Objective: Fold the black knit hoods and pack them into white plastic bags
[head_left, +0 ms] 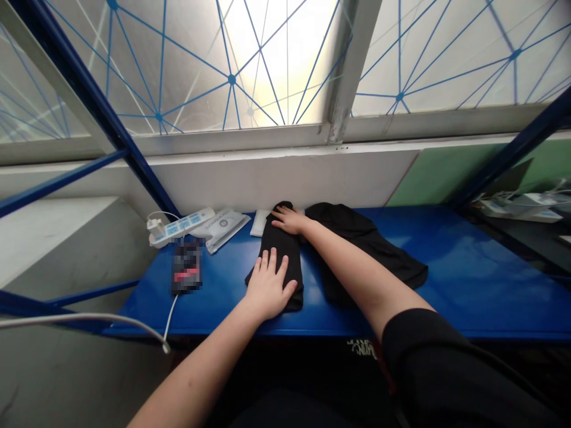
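Observation:
A narrow folded piece of black cloth [280, 245] lies lengthwise on the blue tabletop [464, 267]. My left hand [269, 286] rests flat on its near part, fingers spread. Toward its far end, my right hand [291, 220] lies on the cloth with fingers stretched out. Neither hand grips anything. Partly under my right forearm is a wider, loosely spread black cloth [348, 223], perhaps a garment; its exact kind does not show.
On the left are a white power strip [190, 224], a grey-white plastic packet [226, 227] and a pixelated dark device [187, 266] with a white cable [171, 315]. A white item [259, 222] lies behind the folded cloth. Blue metal posts [147, 178] flank the table; a wall [276, 178] stands behind.

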`<state>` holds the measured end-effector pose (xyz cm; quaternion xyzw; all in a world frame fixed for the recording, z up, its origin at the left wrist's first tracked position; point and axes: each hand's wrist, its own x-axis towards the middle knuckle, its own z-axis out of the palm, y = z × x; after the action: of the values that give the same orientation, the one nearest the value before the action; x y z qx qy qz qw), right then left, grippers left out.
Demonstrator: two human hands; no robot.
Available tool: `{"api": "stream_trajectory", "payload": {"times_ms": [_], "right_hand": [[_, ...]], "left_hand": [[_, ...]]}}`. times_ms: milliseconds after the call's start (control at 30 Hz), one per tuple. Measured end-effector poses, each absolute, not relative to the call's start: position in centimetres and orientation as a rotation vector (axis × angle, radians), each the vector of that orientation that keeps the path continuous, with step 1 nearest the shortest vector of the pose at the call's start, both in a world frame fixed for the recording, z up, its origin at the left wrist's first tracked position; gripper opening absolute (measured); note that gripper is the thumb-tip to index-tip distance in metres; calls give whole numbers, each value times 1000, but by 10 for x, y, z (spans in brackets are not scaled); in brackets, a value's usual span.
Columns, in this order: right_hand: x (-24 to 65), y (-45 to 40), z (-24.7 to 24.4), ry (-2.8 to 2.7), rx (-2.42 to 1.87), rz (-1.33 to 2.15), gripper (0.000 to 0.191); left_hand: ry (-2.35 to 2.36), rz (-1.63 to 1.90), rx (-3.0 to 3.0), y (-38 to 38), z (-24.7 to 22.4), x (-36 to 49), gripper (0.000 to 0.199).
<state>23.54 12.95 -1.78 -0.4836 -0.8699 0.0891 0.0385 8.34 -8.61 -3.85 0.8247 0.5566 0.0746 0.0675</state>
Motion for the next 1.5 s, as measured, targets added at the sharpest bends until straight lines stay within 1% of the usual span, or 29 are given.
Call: {"api": "stream_trajectory", "payload": {"times_ms": [67,167,233,300,333,400,467,567,633,733,767,833,867,933,1000,1067,1167,1233,1367,1500], "right_hand": [[237,132,-17,-2670,-1465,334,59],[239,126,-7,-2565,-1466,254,48],[242,117,4,-2386,-1576,139,43],[246,106,14,-2122,-1776,94,44],[248,100,17,-2012,-1875,145,45],[252,88,21,-1908,-2011,419,51],[255,78,20,-1935,-2014,715,56],[254,64,11,-1882,-1908,839,48],[250,59,1,-1739,-1810,972,42],[245,54,-13,-1463,-1621,1313,33],[244,54,-17,-1408,-1548,1380,29],[244,53,-22,-1367,-1380,1426,19],[244,52,-23,-1359,-1284,1427,18],[245,50,-23,-1328,-1096,1445,28],[247,47,-20,-1268,-959,1523,39],[249,45,-16,-1204,-879,1627,46],[252,44,-15,-1129,-837,1761,46],[255,45,-17,-1129,-867,1831,42],[258,47,-23,-1138,-884,1928,42],[260,49,-29,-1052,-856,1933,43]], "left_hand": [[1668,222,2481,-87,-36,83,71],[1636,241,2464,-82,-26,80,69],[1642,350,2435,-72,-14,76,57],[1725,543,2377,-55,-2,70,43],[1789,616,2349,-45,4,67,40],[1960,672,2303,-21,10,63,39],[2095,586,2227,2,9,62,43],[2092,403,2166,21,-4,70,47],[2108,401,2182,22,-16,77,44],[2134,493,2185,18,-29,84,40],[2119,528,2172,17,-31,84,39],[2048,651,2126,18,-34,81,36],[1991,757,2081,19,-34,78,35],[1838,1027,1913,24,-33,72,39],[1644,1293,1627,28,-31,66,52],[1384,1396,1324,32,-29,62,59],[998,1181,1008,36,-26,58,53],[866,1038,905,39,-26,54,51],[770,956,873,48,-29,45,60],[731,894,859,53,-32,41,50]]}}
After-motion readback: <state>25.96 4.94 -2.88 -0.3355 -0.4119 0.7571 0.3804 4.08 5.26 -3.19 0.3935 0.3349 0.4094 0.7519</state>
